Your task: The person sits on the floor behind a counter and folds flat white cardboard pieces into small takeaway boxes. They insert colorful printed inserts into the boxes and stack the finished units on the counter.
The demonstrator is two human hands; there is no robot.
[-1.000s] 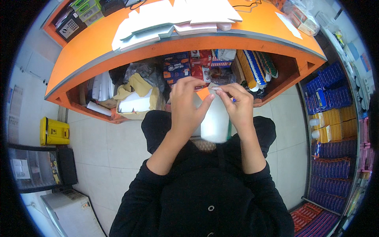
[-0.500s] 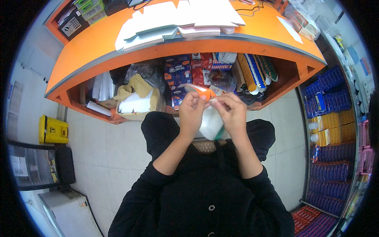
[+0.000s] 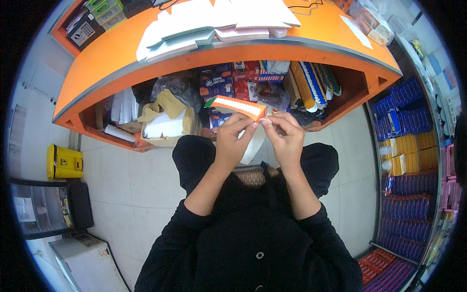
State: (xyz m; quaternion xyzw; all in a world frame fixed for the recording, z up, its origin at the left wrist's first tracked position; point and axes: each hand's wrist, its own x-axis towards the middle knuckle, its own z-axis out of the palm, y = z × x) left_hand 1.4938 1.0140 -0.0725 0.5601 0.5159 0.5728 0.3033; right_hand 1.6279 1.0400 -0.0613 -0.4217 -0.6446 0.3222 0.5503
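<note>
A folded orange card piece (image 3: pixel 238 107) with a white scalloped band and a green end is between my hands, its green end pointing to the far left. My left hand (image 3: pixel 232 138) is closed on its near end, thumb on top. The fingertips of my right hand (image 3: pixel 284 136) pinch the right corner of the same piece, where a thin whitish edge shows. Below the hands a white sheet (image 3: pixel 254 147) hangs over my lap; how it joins the card is hidden.
An orange desk (image 3: pixel 116 53) curves across the far side, with stacked white papers (image 3: pixel 219 17) on it. Its lower shelf holds a torn paper-wrapped pack (image 3: pixel 168 125), blue and red boxes and scalloped card stacks (image 3: pixel 311 85). Shelving with blue bundles (image 3: pixel 408 209) stands right; a yellow bin (image 3: pixel 65 161) left.
The orange card has turned so its scalloped band and green end now show, reaching far left. The white sheet below shows narrower. Both hands stay close together, still pinching.
</note>
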